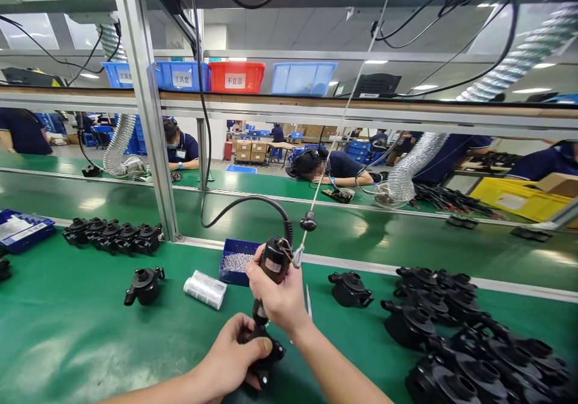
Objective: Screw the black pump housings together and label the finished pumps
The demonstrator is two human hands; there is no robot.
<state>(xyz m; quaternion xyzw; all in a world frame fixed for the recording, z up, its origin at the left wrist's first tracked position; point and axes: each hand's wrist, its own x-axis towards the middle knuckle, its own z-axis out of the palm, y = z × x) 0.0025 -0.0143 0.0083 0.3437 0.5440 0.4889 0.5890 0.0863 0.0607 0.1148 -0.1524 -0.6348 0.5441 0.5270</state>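
Observation:
My right hand (282, 292) is wrapped round a black electric screwdriver (273, 261) hung from a cord and held nearly upright. Its lower end meets a black pump housing (266, 365) on the green mat. Fingers and thumb of my left hand (237, 353) grip this housing; they cover part of it. Just behind the screwdriver stands a blue tray (229, 276) of small silvery screws (238, 262). A white-and-clear roll (205, 289) lies left of the tray. One black housing (144, 286) sits farther left, another (350, 288) to the right of my hands.
Many black housings (485, 356) crowd the right side, and a row of several (112, 235) stands at the back left. A metal post (144, 103) rises behind the mat. A black cable (244, 202) loops down to the screwdriver. Co-workers (343, 166) sit across the green conveyor (271, 217).

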